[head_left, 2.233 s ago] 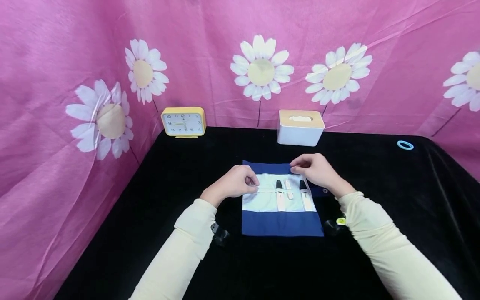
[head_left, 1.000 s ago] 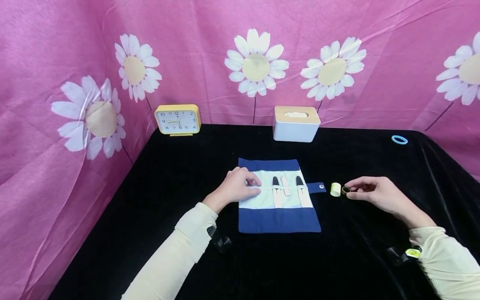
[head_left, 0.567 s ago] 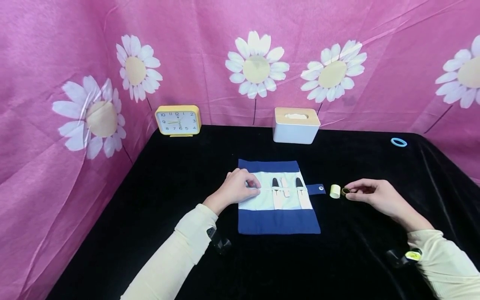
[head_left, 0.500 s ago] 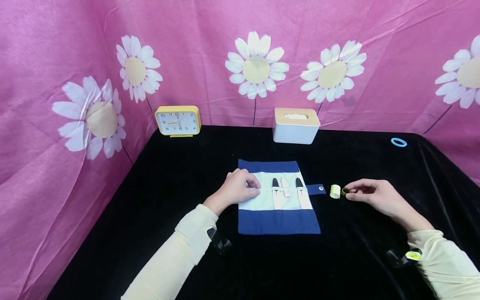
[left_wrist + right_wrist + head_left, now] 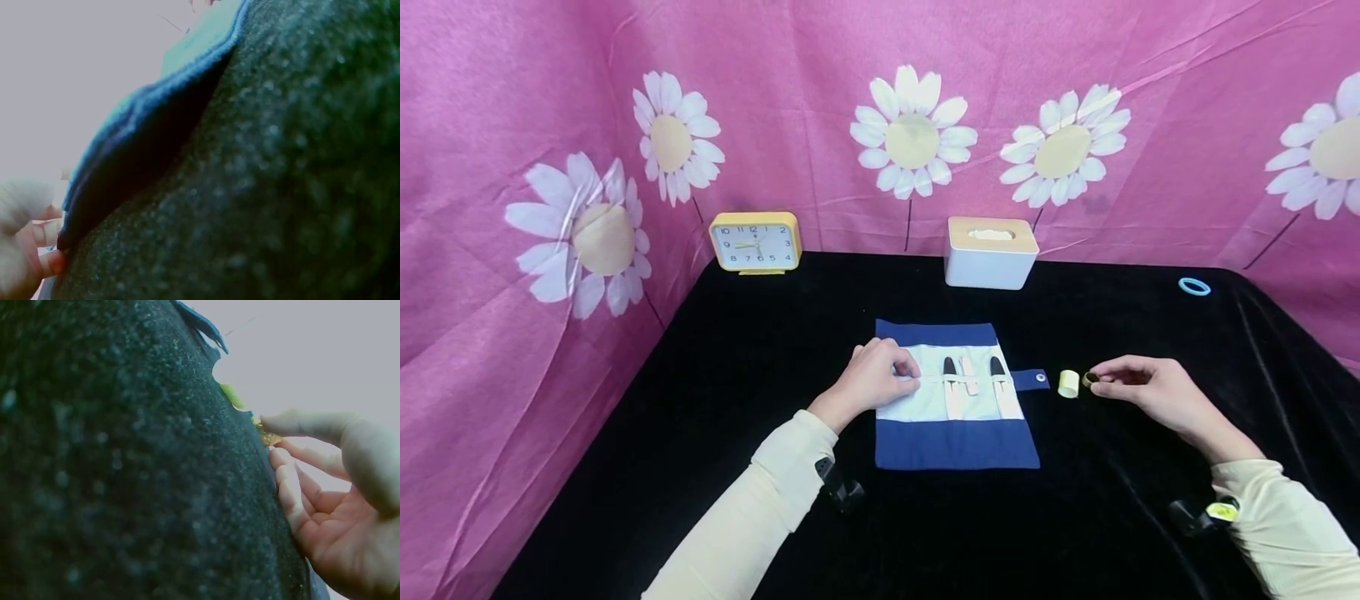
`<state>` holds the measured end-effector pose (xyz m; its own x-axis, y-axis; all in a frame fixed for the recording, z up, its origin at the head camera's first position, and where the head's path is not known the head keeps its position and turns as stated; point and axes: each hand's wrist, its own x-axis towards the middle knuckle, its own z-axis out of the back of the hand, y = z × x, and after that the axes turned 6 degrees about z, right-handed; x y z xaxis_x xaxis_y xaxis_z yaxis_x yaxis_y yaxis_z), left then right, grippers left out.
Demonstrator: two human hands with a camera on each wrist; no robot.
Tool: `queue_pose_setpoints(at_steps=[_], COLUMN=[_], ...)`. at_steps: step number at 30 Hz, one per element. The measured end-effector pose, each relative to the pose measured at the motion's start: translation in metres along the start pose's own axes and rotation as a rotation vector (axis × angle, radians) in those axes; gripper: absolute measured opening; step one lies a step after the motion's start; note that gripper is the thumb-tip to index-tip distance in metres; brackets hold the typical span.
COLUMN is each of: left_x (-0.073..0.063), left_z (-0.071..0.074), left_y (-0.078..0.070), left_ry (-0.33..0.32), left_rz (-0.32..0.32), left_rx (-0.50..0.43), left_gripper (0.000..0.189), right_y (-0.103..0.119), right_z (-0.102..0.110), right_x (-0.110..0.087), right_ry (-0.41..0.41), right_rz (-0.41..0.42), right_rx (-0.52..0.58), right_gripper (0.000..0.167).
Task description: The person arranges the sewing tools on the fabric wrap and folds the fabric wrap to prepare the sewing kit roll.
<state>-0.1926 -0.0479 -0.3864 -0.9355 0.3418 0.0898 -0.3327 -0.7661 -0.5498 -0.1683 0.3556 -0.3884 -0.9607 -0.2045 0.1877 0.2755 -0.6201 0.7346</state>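
While the left hand (image 5: 874, 372) lies on the blue pouch (image 5: 957, 444), the right hand (image 5: 1157, 392) has left it and, seen from the head, pinches a brass-coloured ring (image 5: 1089, 381) nearer the right edge of the tabletop (image 5: 970, 533); work seems shifted there. Left wrist: can't tell if it grips. Right wrist: the same pinch.

Fold-out pouch (image 5: 957, 444): smooth matt cloth — its snap (image 5: 1040, 377) shiny, metal-looking. Gold-toned ring (image 5: 1086, 380): metal-looking, somewhat glossy. Table cover (image 5: 955, 533): velvety, matt nap. Tissue box (image 5: 988, 268): smooth, plastic-looking body — wood-look lid (image 5: 958, 233). Clock (image 5: 756, 242): smooth plastic casing, by look. Backdrop (image 5: 805, 108): creased cloth, faint sheen.
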Motion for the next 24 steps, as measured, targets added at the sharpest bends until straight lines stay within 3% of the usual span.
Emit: queue_pose_setpoints(at_steps=[11, 24], left_x=[0.001, 0.000], left_z=[-0.002, -0.005], left_y=[0.002, 0.005], left_ry=[-0.001, -0.008], left_rz=[-0.014, -0.014], left_rx=[-0.029, -0.037], left_gripper=[0.005, 0.007], right_y=[0.021, 0.064], right_z=[-0.005, -0.040], right_x=[0.009, 0.026], right_ry=[-0.149, -0.096], right_rz=[0.003, 0.039], right_rx=[-0.066, -0.101], right_gripper=[0.029, 0.026])
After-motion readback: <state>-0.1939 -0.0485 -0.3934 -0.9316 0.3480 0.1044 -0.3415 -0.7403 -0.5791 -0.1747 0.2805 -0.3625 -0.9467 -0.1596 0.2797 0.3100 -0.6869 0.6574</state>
